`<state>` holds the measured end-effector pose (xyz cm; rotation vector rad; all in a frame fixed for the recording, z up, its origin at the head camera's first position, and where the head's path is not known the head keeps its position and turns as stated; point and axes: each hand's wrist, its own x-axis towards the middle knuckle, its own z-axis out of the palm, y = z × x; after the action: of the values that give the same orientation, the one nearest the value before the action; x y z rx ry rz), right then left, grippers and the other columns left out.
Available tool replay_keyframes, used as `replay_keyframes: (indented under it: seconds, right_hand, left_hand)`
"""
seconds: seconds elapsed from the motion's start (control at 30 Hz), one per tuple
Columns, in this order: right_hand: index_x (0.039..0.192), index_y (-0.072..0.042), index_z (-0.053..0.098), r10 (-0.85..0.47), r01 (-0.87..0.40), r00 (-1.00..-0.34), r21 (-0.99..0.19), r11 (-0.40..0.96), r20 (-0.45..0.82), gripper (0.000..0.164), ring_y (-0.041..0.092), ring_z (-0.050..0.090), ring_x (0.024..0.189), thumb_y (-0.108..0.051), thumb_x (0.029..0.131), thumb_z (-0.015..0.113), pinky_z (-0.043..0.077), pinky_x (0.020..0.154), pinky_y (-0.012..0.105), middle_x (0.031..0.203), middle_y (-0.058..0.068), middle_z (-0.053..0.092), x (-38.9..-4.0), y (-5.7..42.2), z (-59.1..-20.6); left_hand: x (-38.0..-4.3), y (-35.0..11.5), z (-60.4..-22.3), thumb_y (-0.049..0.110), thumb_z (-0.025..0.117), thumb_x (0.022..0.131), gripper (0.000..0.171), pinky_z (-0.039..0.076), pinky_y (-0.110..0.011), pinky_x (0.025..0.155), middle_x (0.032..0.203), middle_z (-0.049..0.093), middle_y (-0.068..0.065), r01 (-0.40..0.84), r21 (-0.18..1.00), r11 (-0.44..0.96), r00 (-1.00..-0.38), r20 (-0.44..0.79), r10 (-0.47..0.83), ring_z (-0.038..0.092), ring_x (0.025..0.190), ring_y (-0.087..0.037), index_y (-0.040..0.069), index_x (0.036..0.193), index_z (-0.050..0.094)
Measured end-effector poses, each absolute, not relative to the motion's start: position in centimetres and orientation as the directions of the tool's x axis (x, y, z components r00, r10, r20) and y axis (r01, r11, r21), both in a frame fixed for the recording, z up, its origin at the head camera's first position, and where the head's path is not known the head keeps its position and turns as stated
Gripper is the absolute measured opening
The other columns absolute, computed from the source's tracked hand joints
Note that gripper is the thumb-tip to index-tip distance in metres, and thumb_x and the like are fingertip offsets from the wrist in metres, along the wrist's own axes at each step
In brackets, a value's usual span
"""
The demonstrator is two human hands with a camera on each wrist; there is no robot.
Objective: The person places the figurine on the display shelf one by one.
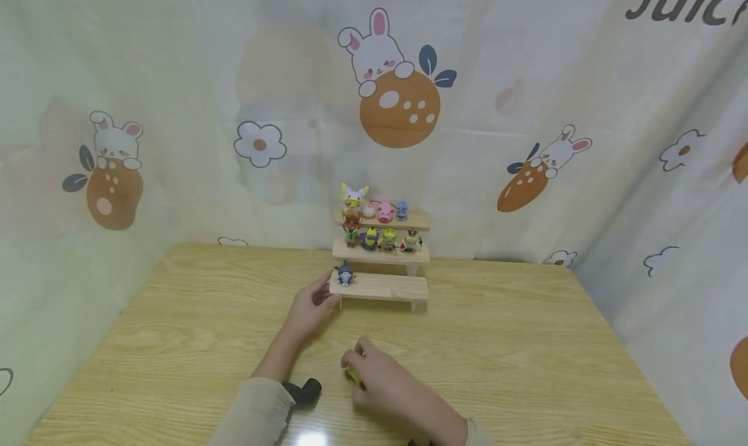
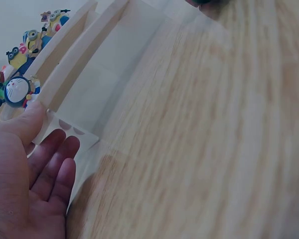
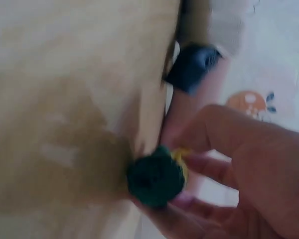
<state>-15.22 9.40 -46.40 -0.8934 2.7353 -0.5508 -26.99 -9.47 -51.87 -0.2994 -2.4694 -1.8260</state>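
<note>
My left hand [image 1: 310, 313] grips the left end of a three-step wooden display stand [image 1: 386, 285] at its lowest step. In the left wrist view the thumb lies on the step's end and the other fingers curl loosely below. A blue and white figurine [image 1: 345, 275] stands on that step, close to the thumb. Nearer the front, my right hand [image 1: 382, 381] pinches a small green and yellow figurine [image 3: 157, 179] between thumb and fingers, low over the table. The right wrist view is blurred, and its fingers partly hide the figurine.
Several figurines stand on the middle step [image 1: 374, 252], among them yellow ones. More stand on the top step [image 1: 417, 220], including a pink pig [image 1: 385, 211]. A black wrist-worn device [image 1: 304, 392] sits at the left sleeve. Printed curtains [image 1: 315, 193] enclose the wooden table [image 1: 497, 355].
</note>
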Motion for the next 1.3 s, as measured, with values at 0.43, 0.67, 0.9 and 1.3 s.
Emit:
replay_keyframes:
  seconds: [0.43, 0.67, 0.9, 1.3]
  right_hand:
    - [0.122, -0.012, 0.062, -0.564, -0.410, -0.818, -0.571, 0.711, -0.115, 0.037, 0.017, 0.063, 0.103, -0.022, 0.087, 0.068, 0.054, 0.087, 0.032, 0.116, 0.002, 0.067, -19.2, 13.0, -45.6]
    - [0.120, -0.010, 0.064, -0.567, -0.463, -0.823, -0.536, 0.706, -0.037, 0.028, 0.022, 0.059, 0.106, -0.010, 0.093, 0.055, 0.053, 0.088, 0.038, 0.120, 0.009, 0.062, -19.9, 13.7, -46.0]
    - [0.122, -0.011, 0.062, -0.564, -0.480, -0.825, -0.518, 0.708, -0.006, 0.032, 0.023, 0.057, 0.108, -0.006, 0.093, 0.053, 0.053, 0.087, 0.038, 0.123, 0.011, 0.056, -19.9, 13.5, -46.6]
    - [0.111, -0.012, 0.062, -0.441, -0.442, -0.890, -0.467, 0.766, 0.120, 0.034, 0.019, 0.059, 0.096, -0.017, 0.080, 0.072, 0.054, 0.083, 0.037, 0.110, 0.006, 0.060, -19.5, 12.4, -48.0]
  left_hand:
    - [-27.1, -9.4, -52.2, 0.027, 0.067, 0.088, 0.063, 0.051, -0.038, 0.097, 0.118, 0.066, -0.012, 0.154, 0.955, 0.254, -0.985, 0.129, 0.114, 0.063, 0.105, -0.024, 0.015, 0.144, 0.041]
    - [-27.1, -9.4, -52.2, 0.027, 0.067, 0.089, 0.062, 0.051, -0.037, 0.097, 0.118, 0.066, -0.010, 0.142, 0.956, 0.259, -0.987, 0.115, 0.115, 0.063, 0.105, -0.022, 0.017, 0.144, 0.041]
    - [-26.6, -9.2, -50.9, 0.023, 0.065, 0.090, 0.062, 0.050, -0.040, 0.099, 0.121, 0.064, -0.016, 0.144, 0.952, 0.271, -0.986, 0.113, 0.125, 0.062, 0.108, -0.028, 0.011, 0.145, 0.039]
    - [-27.2, -9.4, -51.9, 0.026, 0.067, 0.089, 0.061, 0.052, -0.038, 0.095, 0.114, 0.068, -0.010, 0.160, 0.947, 0.279, -0.984, 0.131, 0.117, 0.064, 0.102, -0.022, 0.016, 0.144, 0.042]
